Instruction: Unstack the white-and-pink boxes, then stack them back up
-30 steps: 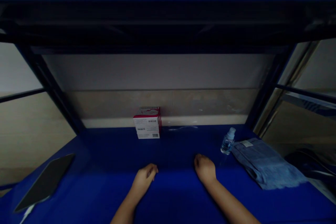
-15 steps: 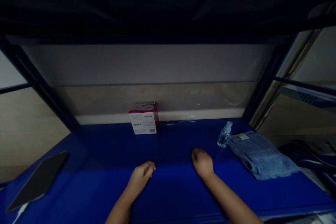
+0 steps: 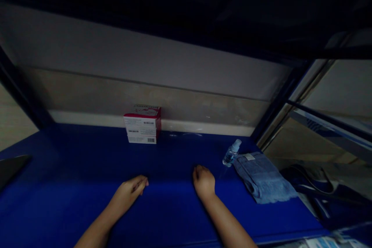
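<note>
Both my hands rest on a blue shelf (image 3: 72,170) in dim light. My left hand (image 3: 130,190) lies on its side with the fingers loosely curled, and I see nothing in it. My right hand (image 3: 204,182) lies palm down with the fingers bent under, holding nothing visible. A red and white carton (image 3: 143,128) stands at the back against the wall, well beyond my left hand. A small clear spray bottle (image 3: 231,154) lies to the right of my right hand, beside a folded blue towel (image 3: 263,177).
A dark flat tablet-like object (image 3: 10,166) lies at the far left edge. Dark shelf posts (image 3: 273,104) frame the bay, and a dark shelf hangs close overhead. A beige wall closes the back. More blue shelving shows at the right.
The view has swung right and tilted, so everything has shifted left in the picture. My hands have stayed in place on the shelf, in the same curled pose.
</note>
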Demonstrator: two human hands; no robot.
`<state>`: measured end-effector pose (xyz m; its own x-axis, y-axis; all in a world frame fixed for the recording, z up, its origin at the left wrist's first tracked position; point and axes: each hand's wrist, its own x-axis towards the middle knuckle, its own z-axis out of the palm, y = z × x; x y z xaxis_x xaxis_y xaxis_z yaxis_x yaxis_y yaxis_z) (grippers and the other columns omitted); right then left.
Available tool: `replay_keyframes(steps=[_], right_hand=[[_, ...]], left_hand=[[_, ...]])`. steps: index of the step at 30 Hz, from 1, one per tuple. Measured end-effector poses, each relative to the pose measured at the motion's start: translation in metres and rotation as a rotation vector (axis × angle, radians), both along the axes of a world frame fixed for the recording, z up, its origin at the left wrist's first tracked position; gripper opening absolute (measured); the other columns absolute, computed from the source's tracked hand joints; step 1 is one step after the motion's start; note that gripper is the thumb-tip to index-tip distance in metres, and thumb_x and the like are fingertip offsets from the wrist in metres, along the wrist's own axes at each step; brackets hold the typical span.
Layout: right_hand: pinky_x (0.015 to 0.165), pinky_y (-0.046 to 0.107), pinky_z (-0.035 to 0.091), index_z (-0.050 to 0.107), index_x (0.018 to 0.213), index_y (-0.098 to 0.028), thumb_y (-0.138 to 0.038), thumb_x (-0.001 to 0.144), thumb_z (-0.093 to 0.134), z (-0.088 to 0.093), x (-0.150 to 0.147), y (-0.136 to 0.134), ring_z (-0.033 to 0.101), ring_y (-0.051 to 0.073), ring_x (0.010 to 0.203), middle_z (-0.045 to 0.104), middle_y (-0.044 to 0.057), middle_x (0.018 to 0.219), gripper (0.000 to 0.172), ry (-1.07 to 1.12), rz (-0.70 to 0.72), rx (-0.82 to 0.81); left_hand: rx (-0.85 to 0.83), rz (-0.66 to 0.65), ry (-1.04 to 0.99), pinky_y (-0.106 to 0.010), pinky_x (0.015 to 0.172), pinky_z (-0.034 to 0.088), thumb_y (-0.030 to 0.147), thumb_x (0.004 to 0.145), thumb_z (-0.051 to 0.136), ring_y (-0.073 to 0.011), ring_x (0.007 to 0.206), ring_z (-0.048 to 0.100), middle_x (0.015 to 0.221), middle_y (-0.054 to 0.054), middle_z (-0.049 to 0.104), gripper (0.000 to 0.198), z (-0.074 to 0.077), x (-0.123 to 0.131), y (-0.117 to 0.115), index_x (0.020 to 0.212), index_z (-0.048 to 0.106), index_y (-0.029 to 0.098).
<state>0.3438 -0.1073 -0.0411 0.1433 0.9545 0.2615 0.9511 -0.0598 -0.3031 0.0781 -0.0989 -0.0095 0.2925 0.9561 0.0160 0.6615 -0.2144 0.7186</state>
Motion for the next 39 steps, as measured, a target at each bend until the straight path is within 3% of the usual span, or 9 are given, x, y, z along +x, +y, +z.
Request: replay_keyframes(steps=[26,34,39], right_hand=[[0.062,0.022,0.031,0.057,0.076,-0.017,-0.02,0.087,0.034,0.001,-0.001,-0.001,0.056,0.012,0.072,0.062,0.004,0.076,0.025,0.019,-0.009,-0.016],[0.061,0.022,0.03,0.056,0.076,-0.017,-0.023,0.088,0.033,0.001,-0.001,-0.002,0.056,0.012,0.072,0.062,0.004,0.077,0.026,0.019,-0.009,-0.034],[0.063,0.022,0.03,0.057,0.079,-0.016,-0.022,0.088,0.034,0.002,-0.001,-0.002,0.056,0.012,0.074,0.063,0.005,0.078,0.026,0.008,0.003,-0.023]], left_hand=[[0.004,0.028,0.011,-0.021,0.053,0.036,0.044,0.08,0.035,-0.0132,0.051,0.05,0.053,0.004,0.052,0.035,0.004,0.006,-0.004,0.071,0.058,0.019],[0.065,0.027,0.154,-0.021,0.059,0.036,0.037,0.08,0.035,-0.0144,0.061,0.055,0.066,0.001,0.061,0.029,0.003,0.011,-0.002,0.07,0.056,0.021],[0.055,0.031,0.11,-0.022,0.061,0.038,0.039,0.08,0.035,-0.0153,0.062,0.056,0.068,0.0,0.062,0.03,0.004,0.01,-0.004,0.07,0.056,0.02]])
